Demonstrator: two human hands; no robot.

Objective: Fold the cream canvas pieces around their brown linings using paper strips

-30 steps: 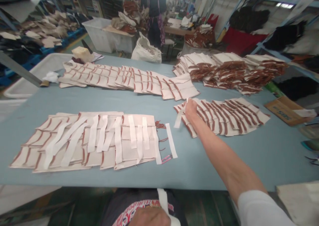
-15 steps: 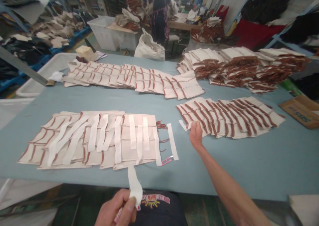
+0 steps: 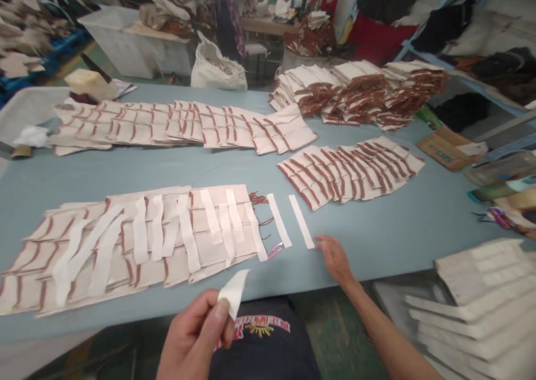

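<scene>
My left hand [image 3: 205, 318] pinches a white fabric strip [image 3: 233, 293] between thumb and fingers, above the front edge of the table. My right hand [image 3: 335, 259] is low over the table with its fingers stretched out, their tips at the lower end of another white strip [image 3: 302, 222] lying flat. A similar strip [image 3: 278, 219] lies to its left, and pink thread snips [image 3: 275, 250] rest by that one's lower end. Further left, several white strips lie across overlapping cream fabric panels [image 3: 201, 257] with brown stitched lines.
Overlapping brown-striped panels [image 3: 347, 170] lie behind my right hand. A long row of panels [image 3: 167, 124] runs along the back left, and a tall stack [image 3: 355, 92] stands at the back right. A cardboard box [image 3: 448, 148] sits at the right edge; more panels [image 3: 473, 307] are below right.
My right hand has come down and let go of its white strip, which now lies on the table beside the other one. My view has turned to the right.
</scene>
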